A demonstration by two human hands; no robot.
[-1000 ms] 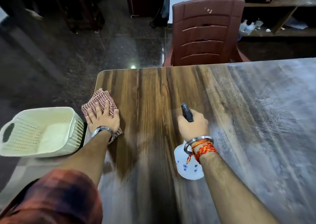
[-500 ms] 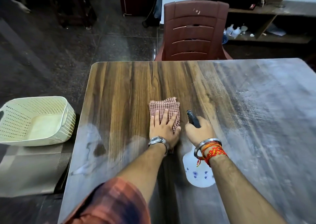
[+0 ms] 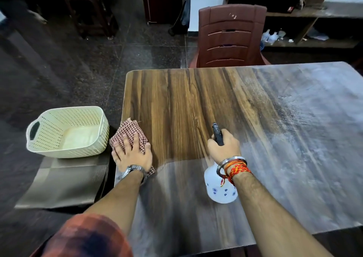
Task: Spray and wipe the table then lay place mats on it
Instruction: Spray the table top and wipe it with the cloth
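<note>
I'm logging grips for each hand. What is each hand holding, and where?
Right hand grips the spray bottle at its dark trigger head. Left hand presses flat on the checked cloth, not gripping it.

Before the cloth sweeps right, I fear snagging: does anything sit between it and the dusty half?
Only the spray bottle, held in the right hand, stands on the table between the cloth and the dusty area.

The left hand (image 3: 133, 154) lies flat, palm down, fingers spread — a watch on its wrist, the forearm bare below a rolled plaid sleeve. The right hand (image 3: 225, 148) is curled in a closed grip — bangle and red threads circling its wrist.
</note>
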